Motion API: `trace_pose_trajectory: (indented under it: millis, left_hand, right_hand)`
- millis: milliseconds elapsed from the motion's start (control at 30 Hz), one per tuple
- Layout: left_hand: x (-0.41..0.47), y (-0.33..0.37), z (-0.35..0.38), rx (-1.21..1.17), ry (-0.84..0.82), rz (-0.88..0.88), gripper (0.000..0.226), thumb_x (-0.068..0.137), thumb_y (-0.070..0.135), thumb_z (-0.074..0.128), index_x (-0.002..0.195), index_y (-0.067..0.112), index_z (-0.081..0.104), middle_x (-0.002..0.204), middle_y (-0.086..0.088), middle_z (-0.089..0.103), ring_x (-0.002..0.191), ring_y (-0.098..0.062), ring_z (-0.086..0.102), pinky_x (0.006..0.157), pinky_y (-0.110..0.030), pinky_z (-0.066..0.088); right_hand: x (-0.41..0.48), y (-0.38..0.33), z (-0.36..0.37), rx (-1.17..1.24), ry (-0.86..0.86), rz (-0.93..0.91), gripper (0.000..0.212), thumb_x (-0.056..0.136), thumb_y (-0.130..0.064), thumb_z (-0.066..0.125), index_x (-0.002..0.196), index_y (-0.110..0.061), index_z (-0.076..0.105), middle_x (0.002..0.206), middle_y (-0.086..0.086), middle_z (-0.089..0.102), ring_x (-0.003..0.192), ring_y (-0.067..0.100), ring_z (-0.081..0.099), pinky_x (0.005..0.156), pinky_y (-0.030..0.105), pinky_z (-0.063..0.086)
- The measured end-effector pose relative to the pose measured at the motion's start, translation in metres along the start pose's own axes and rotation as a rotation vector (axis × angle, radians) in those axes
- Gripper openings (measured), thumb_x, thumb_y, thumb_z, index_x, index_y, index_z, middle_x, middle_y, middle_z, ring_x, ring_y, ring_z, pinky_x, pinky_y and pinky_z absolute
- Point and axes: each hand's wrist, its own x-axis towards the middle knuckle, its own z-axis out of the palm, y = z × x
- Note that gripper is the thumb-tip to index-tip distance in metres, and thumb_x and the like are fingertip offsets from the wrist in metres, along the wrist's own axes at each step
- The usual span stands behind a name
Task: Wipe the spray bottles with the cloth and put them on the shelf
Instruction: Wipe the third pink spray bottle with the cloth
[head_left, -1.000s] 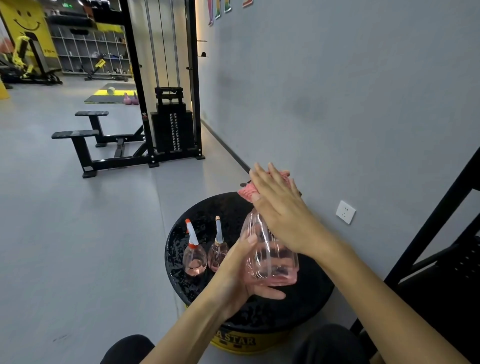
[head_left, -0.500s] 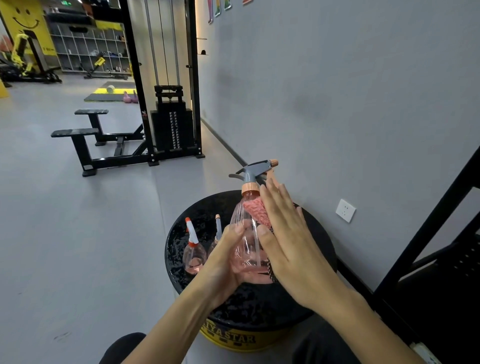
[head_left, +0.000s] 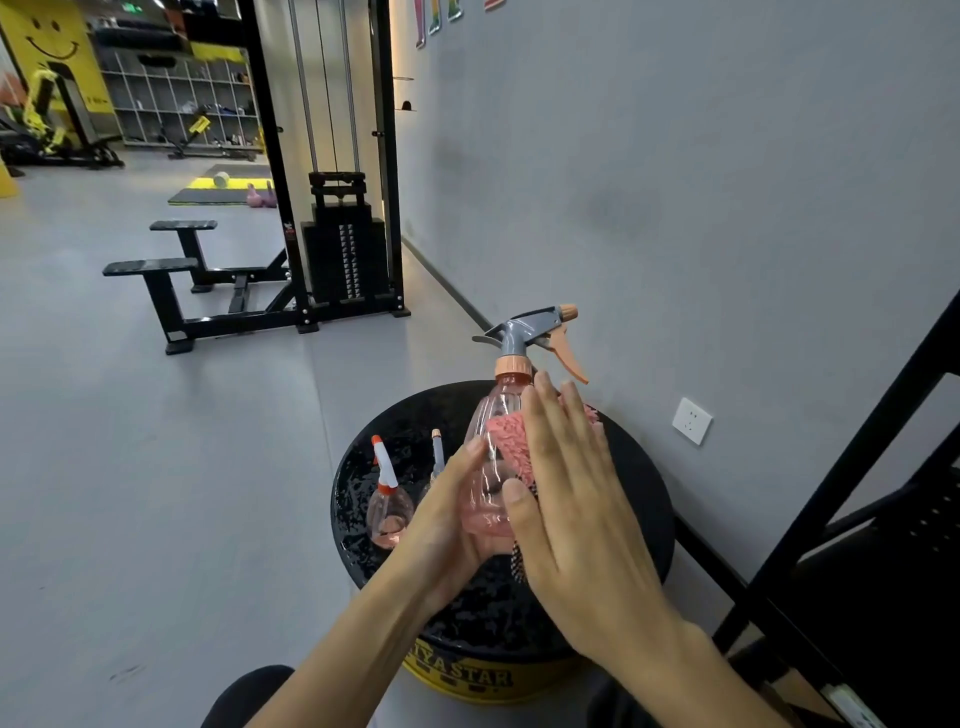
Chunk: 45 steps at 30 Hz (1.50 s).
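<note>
A clear pink spray bottle (head_left: 488, 483) with a grey and orange trigger head stands upright above the round black stool top (head_left: 639, 499). My left hand (head_left: 447, 519) grips its lower body from the left. My right hand (head_left: 576, 499), fingers straight, presses a pink cloth (head_left: 506, 441) flat against the bottle's right side. Two smaller pink bottles stand on the stool at the left: one with a white and orange nozzle (head_left: 388, 499), the other (head_left: 437, 452) half hidden behind my left hand.
A black metal shelf frame (head_left: 852, 493) rises at the right against the grey wall, beside a white wall socket (head_left: 691, 421). A black weight machine (head_left: 343, 249) with benches stands further back on the grey floor.
The bottle has been turned upright, so its trigger head shows. My right hand with the cloth slid from the bottle's top down onto its side.
</note>
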Motion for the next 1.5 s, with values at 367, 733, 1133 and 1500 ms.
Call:
trace_pose_trajectory:
  millis: [367,733,1133,1500]
  left_hand:
    - [0.003,-0.003,0.005,0.015,0.027,0.036,0.033,0.088,0.049,0.052,0.104,0.03,0.075,0.11,-0.005,0.073,0.09,-0.018,0.072,0.065,-0.034,0.06]
    - [0.001,-0.003,0.01,-0.005,-0.022,0.065,0.034,0.092,0.047,0.041,0.095,0.043,0.075,0.105,0.006,0.074,0.089,-0.011,0.072,0.072,-0.042,0.061]
    - [0.004,0.003,0.002,-0.05,0.057,0.157,0.037,0.086,0.043,0.044,0.103,0.027,0.074,0.106,-0.002,0.074,0.094,-0.013,0.071,0.071,-0.022,0.058]
    - [0.002,-0.004,0.006,-0.037,-0.024,0.068,0.04,0.095,0.045,0.032,0.1,0.048,0.072,0.11,0.007,0.074,0.093,-0.012,0.072,0.066,-0.038,0.061]
  right_hand:
    - [0.015,0.007,-0.002,0.064,-0.014,0.022,0.058,0.103,-0.041,0.016,0.155,-0.023,-0.003,0.163,-0.01,-0.007,0.147,0.003,-0.013,0.121,0.031,-0.002]
    - [0.018,0.01,-0.003,0.132,-0.007,0.041,0.058,0.101,-0.043,0.013,0.155,-0.024,0.001,0.162,-0.013,-0.004,0.147,0.002,-0.012,0.123,0.036,0.004]
    - [-0.001,-0.001,0.005,0.071,-0.056,-0.004,0.06,0.103,-0.038,0.019,0.154,-0.022,-0.009,0.162,-0.01,-0.015,0.148,0.007,-0.014,0.119,0.031,-0.006]
    - [0.024,0.007,-0.001,0.049,-0.057,0.04,0.058,0.103,-0.043,0.015,0.153,-0.026,-0.009,0.161,-0.013,-0.015,0.144,0.0,-0.02,0.121,0.029,-0.008]
